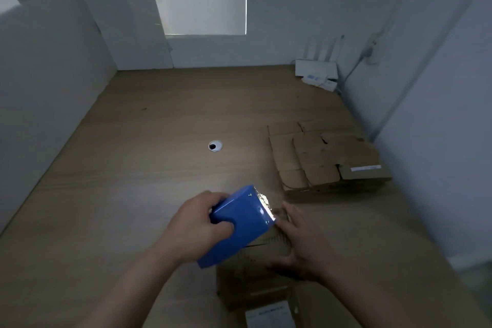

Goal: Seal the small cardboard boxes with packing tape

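i saw the left hand point(194, 224) wrapped round the blue tape dispenser point(239, 224), which it held tilted, toothed blade point(265, 204) at the far end, over the small cardboard box point(250, 282). the right hand point(300, 245) lay with fingers straight and spread, pressing the box top just beside the blade. the box sat near the front of the wooden desk point(159, 141); in the blur i couldn't tell whether tape was on it. a stack of flattened cardboard point(327, 160) lay farther right, and a round cable hole point(215, 145) beyond.
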